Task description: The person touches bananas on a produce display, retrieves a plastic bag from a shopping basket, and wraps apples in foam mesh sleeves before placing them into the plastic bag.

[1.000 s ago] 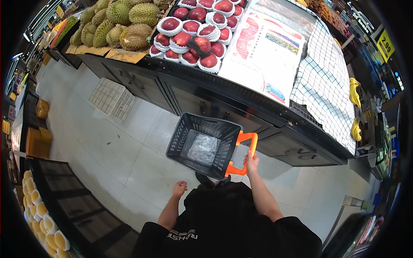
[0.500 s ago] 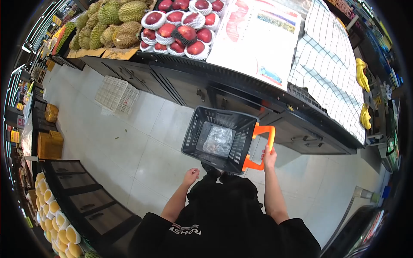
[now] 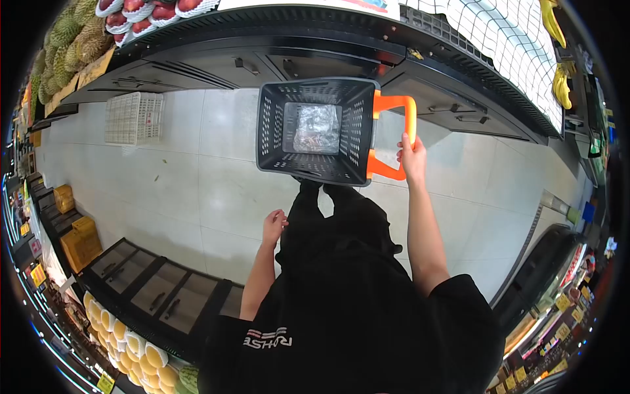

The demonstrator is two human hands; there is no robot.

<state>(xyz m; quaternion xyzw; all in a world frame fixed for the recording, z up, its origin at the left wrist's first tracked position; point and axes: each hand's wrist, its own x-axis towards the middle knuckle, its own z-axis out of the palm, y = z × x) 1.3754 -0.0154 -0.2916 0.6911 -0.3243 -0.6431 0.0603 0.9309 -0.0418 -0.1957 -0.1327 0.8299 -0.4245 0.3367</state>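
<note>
My right hand point(image 3: 413, 161) is closed round the orange handle point(image 3: 411, 118) of a dark grey shopping basket point(image 3: 357, 128). The basket hangs or stands in front of my legs, its open top facing up; I cannot tell whether it touches the floor. Crumpled clear plastic point(image 3: 316, 128), perhaps a bag or pack, lies on its bottom. My left hand point(image 3: 273, 226) hangs beside my left thigh, its fingers loosely bent and slightly apart, with nothing visible in it.
A black display counter point(image 3: 315, 39) runs ahead, bearing durians point(image 3: 62, 56), red fruit in foam nets point(image 3: 163, 12) and bananas point(image 3: 561, 85). A white crate point(image 3: 121, 118) sits on the floor at left. Behind left, a counter holds yellow fruit point(image 3: 134, 345).
My view has turned and tipped downward, so the counter sits higher in the picture. My right hand keeps hold of the basket handle. The left hand's fingers look looser.
</note>
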